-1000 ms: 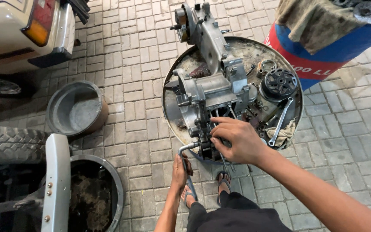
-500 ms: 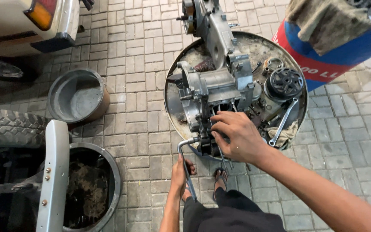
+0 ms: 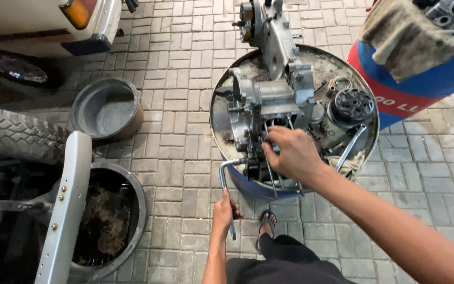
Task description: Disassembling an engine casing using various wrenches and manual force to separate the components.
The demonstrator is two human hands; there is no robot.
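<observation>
Gripping the lower leg of an L-shaped wrench [image 3: 226, 181] in a closed left hand [image 3: 223, 209], with its long axis running down from the engine block [image 3: 269, 113] toward the body and its short arm turned in against the block's bottom edge. Resting the right hand [image 3: 291, 154] on the block's near face, fingers curled together around thin metal rods there, much nearer the block than the left. Sitting on a round drum top [image 3: 222, 126], the block, beside a dark pulley [image 3: 350, 107]. Showing little change from half a second earlier: both hands placed as before, only the view shifted slightly.
</observation>
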